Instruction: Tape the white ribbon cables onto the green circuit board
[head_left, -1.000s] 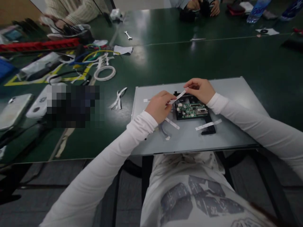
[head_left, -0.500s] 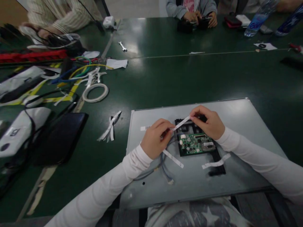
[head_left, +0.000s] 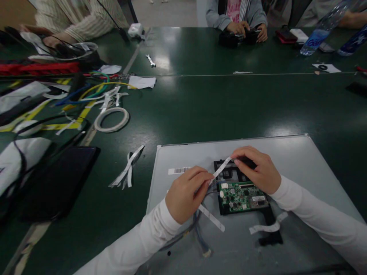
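Note:
A short strip of white tape (head_left: 222,168) stretches between my two hands. My left hand (head_left: 189,193) pinches its lower end and my right hand (head_left: 258,168) its upper end. Beneath the strip lies a green circuit board (head_left: 242,196) in a black plastic frame (head_left: 225,210), on a flat grey metal panel (head_left: 286,152). A second tape strip (head_left: 211,218) sticks to the panel below my left hand, across a bundle of grey cables (head_left: 197,236). Another strip (head_left: 268,228) crosses the frame's black arm. A barcode label (head_left: 178,170) shows left of the frame.
Left of the panel are crossed tape strips (head_left: 128,168), a tape roll (head_left: 111,120), a black tablet-like slab (head_left: 61,183) and tangled cables. A small wrench (head_left: 150,61) lies farther back. Two people handle things across the table (head_left: 200,103); bottles (head_left: 317,38) stand at the far right.
The view has tilted, so the panel and hands sit lower in the picture. Both hands still hold the strip above the frame, with little other change.

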Motion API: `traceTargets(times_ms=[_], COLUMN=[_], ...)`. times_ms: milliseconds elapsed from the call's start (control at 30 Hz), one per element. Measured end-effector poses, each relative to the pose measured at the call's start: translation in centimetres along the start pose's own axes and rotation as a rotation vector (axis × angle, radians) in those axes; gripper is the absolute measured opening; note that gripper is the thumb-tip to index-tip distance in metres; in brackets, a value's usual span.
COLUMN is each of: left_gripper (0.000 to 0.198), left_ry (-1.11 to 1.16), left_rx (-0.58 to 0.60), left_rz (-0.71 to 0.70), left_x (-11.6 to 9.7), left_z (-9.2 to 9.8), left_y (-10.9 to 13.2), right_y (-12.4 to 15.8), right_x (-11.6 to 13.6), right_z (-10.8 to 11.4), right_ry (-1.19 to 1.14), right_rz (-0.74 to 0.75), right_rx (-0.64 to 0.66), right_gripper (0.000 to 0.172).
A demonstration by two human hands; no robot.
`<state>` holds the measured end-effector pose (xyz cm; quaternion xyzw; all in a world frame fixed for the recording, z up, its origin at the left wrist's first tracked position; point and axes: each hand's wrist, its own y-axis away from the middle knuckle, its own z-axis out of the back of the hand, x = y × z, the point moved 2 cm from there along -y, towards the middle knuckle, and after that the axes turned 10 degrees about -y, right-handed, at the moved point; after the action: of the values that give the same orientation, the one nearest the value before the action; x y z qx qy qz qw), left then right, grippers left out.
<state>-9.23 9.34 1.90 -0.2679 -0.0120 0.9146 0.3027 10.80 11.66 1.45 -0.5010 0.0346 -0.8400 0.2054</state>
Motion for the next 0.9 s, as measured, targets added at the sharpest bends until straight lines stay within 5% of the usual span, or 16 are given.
traceTargets(times_ms=[900], left_gripper=[0.025], left_ry=[-0.039], left_rx=[0.044], left_rz=[-0.012], left_x=[0.20], left_z=[-0.07], left_y=[0.41], right_y=[-0.02], right_x=[0.09], right_z=[-0.51], right_ry=[0.169], right_rz=[0.074], right_rx=[0.134], right_gripper=[0.040])
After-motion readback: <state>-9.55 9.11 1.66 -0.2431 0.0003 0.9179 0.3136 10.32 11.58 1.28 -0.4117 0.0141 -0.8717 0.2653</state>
